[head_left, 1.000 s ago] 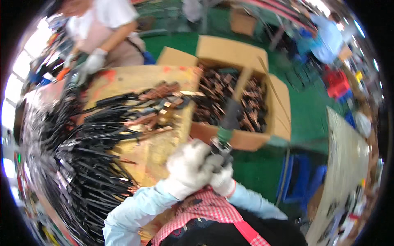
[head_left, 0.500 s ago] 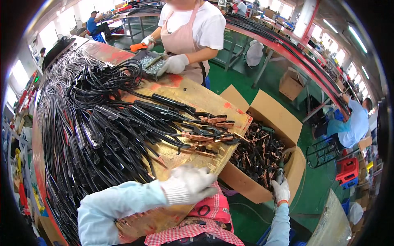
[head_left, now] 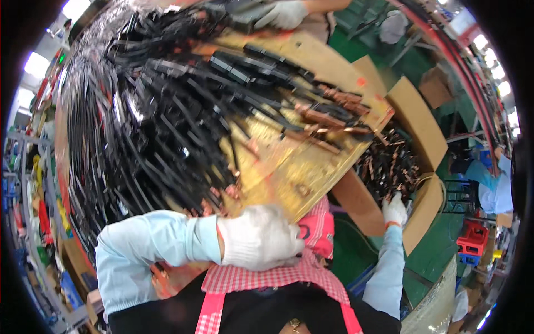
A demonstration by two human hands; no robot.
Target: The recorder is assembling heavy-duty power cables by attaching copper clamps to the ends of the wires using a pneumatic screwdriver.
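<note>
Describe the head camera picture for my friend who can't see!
A person's gloved right hand is at an open cardboard box of coppery and black parts, while the gloved left hand is in front of a pink checked apron. Black cables, some with coppery ends, cover much of a yellowish tabletop; another person's gloved hand shows at the top.

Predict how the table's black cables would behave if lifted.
The black cables likely bend readily, judging by their curves across the table. Coppery ends could make some droop. Lying closely bunched, they may snag each other.
</note>
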